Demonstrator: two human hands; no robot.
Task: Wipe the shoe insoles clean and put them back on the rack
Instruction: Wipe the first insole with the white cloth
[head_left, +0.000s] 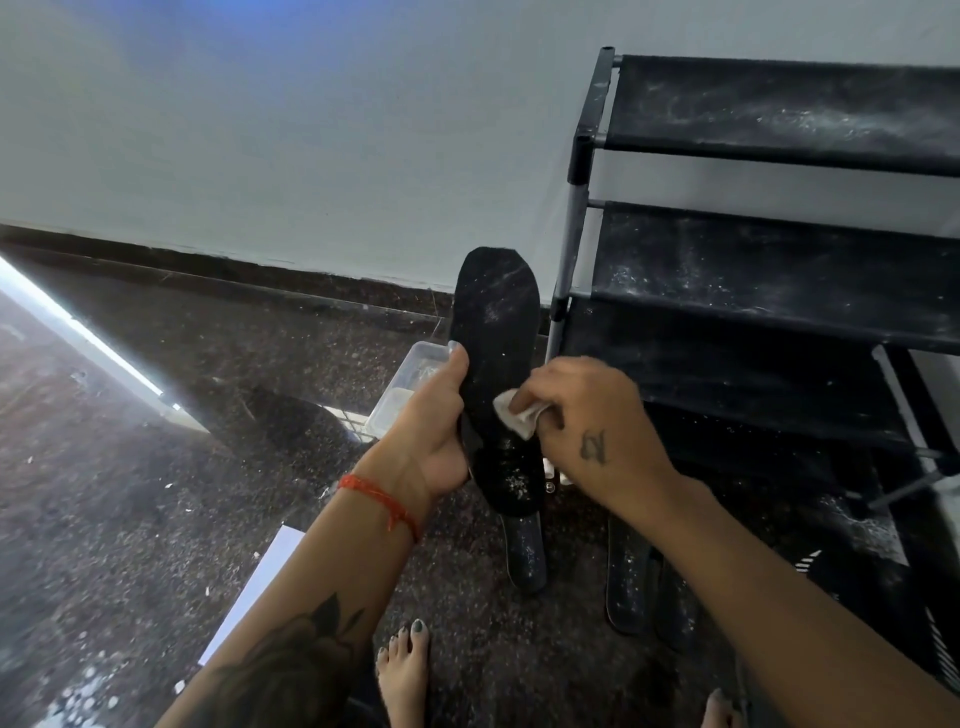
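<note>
My left hand (434, 431) grips a black insole (496, 338) by its lower left edge and holds it upright in front of me, thumb along the edge. White dust speckles its upper part and heel. My right hand (587, 415) pinches a small white wipe (511, 413) and presses it against the middle of the insole. More dusty dark insoles (525, 551) (626, 577) lie on the floor below my hands. The black shoe rack (779, 249) stands to the right, its fabric shelves dusted with white.
A clear plastic tub (402, 392) sits on the dark speckled floor behind my left hand. A white sheet (260, 582) lies on the floor at lower left. My bare feet (402, 670) are at the bottom. A grey wall with dark skirting runs behind.
</note>
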